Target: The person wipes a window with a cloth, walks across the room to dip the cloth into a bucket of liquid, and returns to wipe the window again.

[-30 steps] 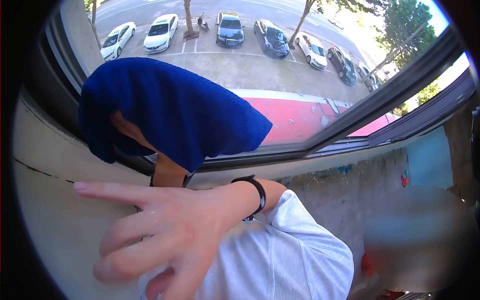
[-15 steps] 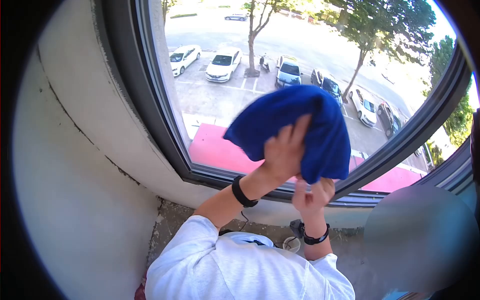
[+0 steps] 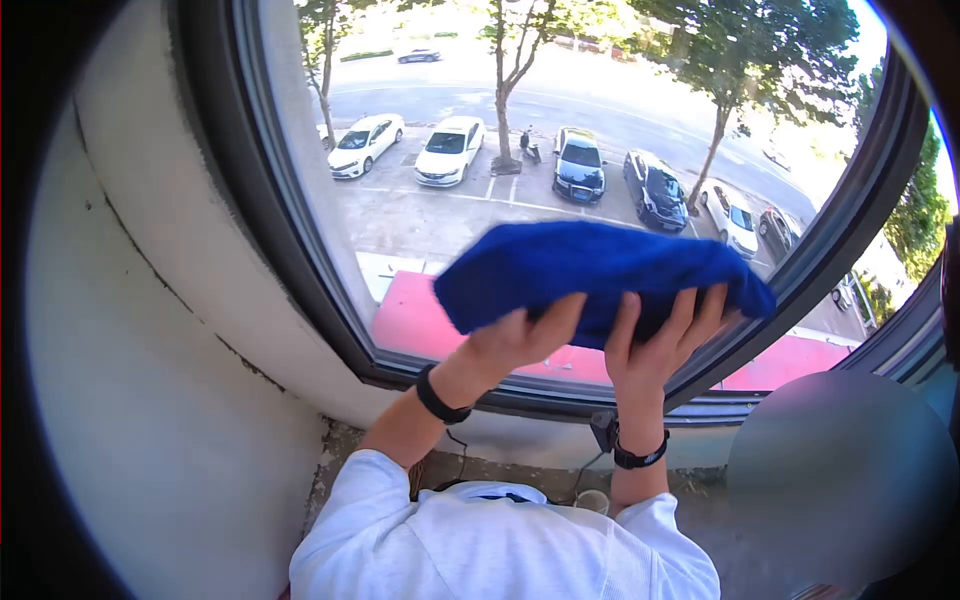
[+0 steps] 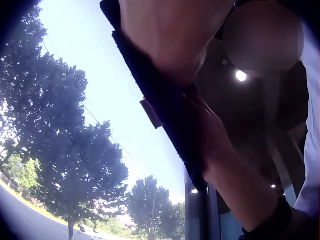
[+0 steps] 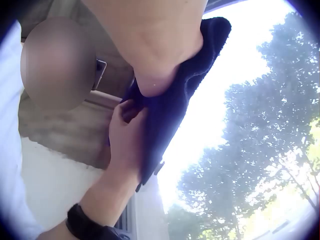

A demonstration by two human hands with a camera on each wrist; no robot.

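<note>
The cloth (image 3: 610, 265) is coloured deep blue throughout, with darker folds. At eight o'clock from it, the wall (image 3: 170, 400) is toned off-white and is crossed by thin dark lines; at six, the shirt (image 3: 520, 550) is seen in plain white. Both wrists are ringed by black bands (image 3: 441, 396). The window frame (image 3: 262, 190) is coloured dark grey, the ledge (image 3: 415, 315) pink. At ten o'clock, grey paving (image 3: 385, 205) is striped with white, and white cars (image 3: 450, 150) are seen; at one, leaves (image 3: 740, 50) are coloured green.

Head view faces down; close wrist views look up, sharing the blue cloth (image 3: 590, 262).
</note>
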